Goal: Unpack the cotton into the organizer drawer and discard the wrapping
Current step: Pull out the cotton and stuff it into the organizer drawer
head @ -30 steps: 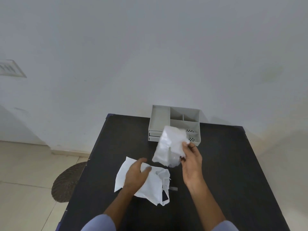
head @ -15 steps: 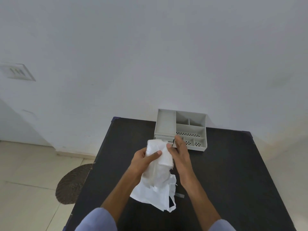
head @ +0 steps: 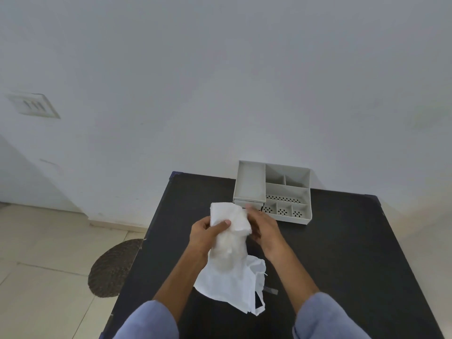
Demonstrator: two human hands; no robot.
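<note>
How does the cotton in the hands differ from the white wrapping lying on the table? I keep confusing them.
The cotton is a thick folded wad held up by both hands; the wrapping is thin, torn and lies flat on the table. Both are white.

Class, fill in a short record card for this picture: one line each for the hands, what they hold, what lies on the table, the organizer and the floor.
left hand: grips the cotton bundle from its left side, thumb across the front
right hand: holds the bundle's right side
cotton bundle: white, raised above the table, its lower part in clear plastic
white wrapping: torn open, lying flat on the black table beneath the hands
organizer: grey, at the table's far edge, compartments empty, drawer state unclear
floor: round woven mat left of the table
</note>
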